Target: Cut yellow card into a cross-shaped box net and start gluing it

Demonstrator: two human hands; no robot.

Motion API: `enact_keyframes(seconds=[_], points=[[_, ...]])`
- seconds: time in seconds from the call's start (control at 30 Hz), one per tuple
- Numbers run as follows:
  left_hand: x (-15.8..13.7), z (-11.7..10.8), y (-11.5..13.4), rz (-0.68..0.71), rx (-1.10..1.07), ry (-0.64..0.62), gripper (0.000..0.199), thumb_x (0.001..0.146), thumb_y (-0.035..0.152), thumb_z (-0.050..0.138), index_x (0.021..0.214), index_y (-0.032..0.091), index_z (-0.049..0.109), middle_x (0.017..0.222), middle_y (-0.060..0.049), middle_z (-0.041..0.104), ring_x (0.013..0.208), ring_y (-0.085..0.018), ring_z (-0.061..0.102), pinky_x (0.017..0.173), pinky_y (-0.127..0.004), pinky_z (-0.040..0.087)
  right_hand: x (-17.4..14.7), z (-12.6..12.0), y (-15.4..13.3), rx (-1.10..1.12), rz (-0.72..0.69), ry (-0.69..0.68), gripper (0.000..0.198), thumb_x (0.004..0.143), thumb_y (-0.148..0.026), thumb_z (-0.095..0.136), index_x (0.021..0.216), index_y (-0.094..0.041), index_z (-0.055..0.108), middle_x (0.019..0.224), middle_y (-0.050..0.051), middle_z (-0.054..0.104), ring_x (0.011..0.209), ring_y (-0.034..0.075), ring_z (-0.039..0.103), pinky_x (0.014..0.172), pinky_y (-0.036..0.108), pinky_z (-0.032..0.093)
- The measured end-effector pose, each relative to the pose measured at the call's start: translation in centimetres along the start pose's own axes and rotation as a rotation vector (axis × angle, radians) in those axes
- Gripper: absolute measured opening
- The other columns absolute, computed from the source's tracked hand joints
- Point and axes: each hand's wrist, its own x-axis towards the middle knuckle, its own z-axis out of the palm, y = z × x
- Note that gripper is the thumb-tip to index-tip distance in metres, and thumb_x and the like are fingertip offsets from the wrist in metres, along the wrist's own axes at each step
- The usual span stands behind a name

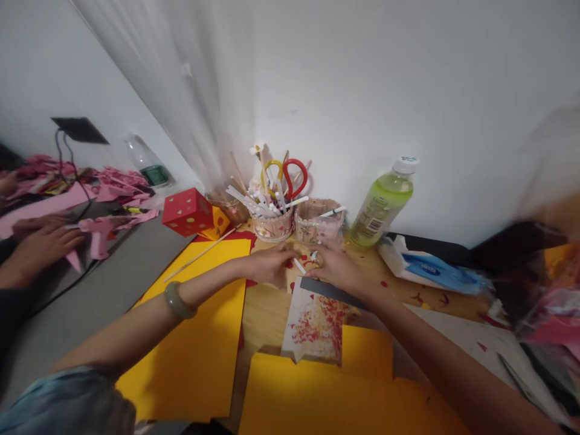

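My left hand (270, 266), with a green bangle on its wrist, is closed at one end of a slim white stick (299, 266) that looks like a pen. The fingertips of my right hand (338, 267), which wears a ring, pinch at its other end. Both hands are low over the wooden table (263, 314). Just below them lies a white card (312, 326) with red and yellow marks, partly under a dark grey strip (330, 291). Behind the hands stand a woven basket (273, 228) of pens and scissors (294, 180) and a second basket (319, 223).
Yellow sheets (203, 338) lie at left, with a thin wooden stick (199, 254) across them, and more yellow card (317, 399) in front. A red box (187, 211), a green drink bottle (385, 202) and a tissue pack (435, 269) stand around. At left, another person's hands (40, 244) are near a pink glue gun (97, 235).
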Motion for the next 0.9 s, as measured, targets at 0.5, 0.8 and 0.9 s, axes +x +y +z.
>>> enact_keyframes(seconds=[0.5,0.8,0.9], points=[[0.9,-0.1,-0.4,0.005,-0.057,-0.005,0.053,0.058,0.022,0.078,0.107,0.015,0.06,0.09,-0.002,0.059,0.08,-0.018,0.057,0.074,-0.028,0.047,0.9,-0.7,-0.8,0.012,-0.057,-0.118,0.024,0.089,-0.029,0.057,0.108,-0.016,0.06,0.109,0.007,0.063,0.095,0.02,0.061,0.082,0.042,0.05],[-0.6,1.5,0.7,0.006,-0.019,0.041,0.088,0.055,0.037,0.08,0.132,0.019,0.041,0.116,-0.012,0.042,0.108,-0.029,0.046,0.089,-0.042,0.043,-4.3,-2.1,-2.1,0.005,0.112,-0.062,0.023,0.092,-0.029,0.048,0.098,-0.014,0.063,0.105,0.011,0.063,0.098,0.023,0.058,0.086,0.04,0.043],[-0.9,2.5,1.1,-0.001,0.003,0.091,0.103,0.049,0.047,0.082,0.137,0.021,0.034,0.117,-0.013,0.04,0.112,-0.032,0.041,0.092,-0.047,0.04,-6.0,-2.0,-2.9,0.032,0.153,-0.117,0.025,0.092,-0.031,0.045,0.09,-0.015,0.064,0.095,0.011,0.066,0.093,0.023,0.059,0.082,0.033,0.042]])
